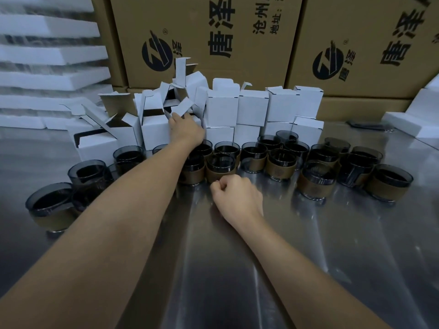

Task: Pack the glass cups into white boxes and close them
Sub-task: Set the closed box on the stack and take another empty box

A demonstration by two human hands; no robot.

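Observation:
Several dark glass cups with brown sleeves stand in a row across the steel table (pixel 297 245); one cup (pixel 221 167) is just beyond my right hand. Behind them is a heap of small white boxes, open ones (pixel 123 129) at the left and closed ones (pixel 222 110) stacked at the right. My left hand (pixel 186 129) reaches over the cups into the heap and its fingers touch an open box's flap (pixel 181 108); whether it grips the flap is hidden. My right hand (pixel 236 198) lies on the table in a loose fist, holding nothing.
Large brown cartons (pixel 213 39) with printed logos form a wall behind the boxes. White foam sheets (pixel 47 55) are stacked at the far left, and more foam pieces (pixel 418 115) lie at the far right. A dark flat object (pixel 367 125) lies near them.

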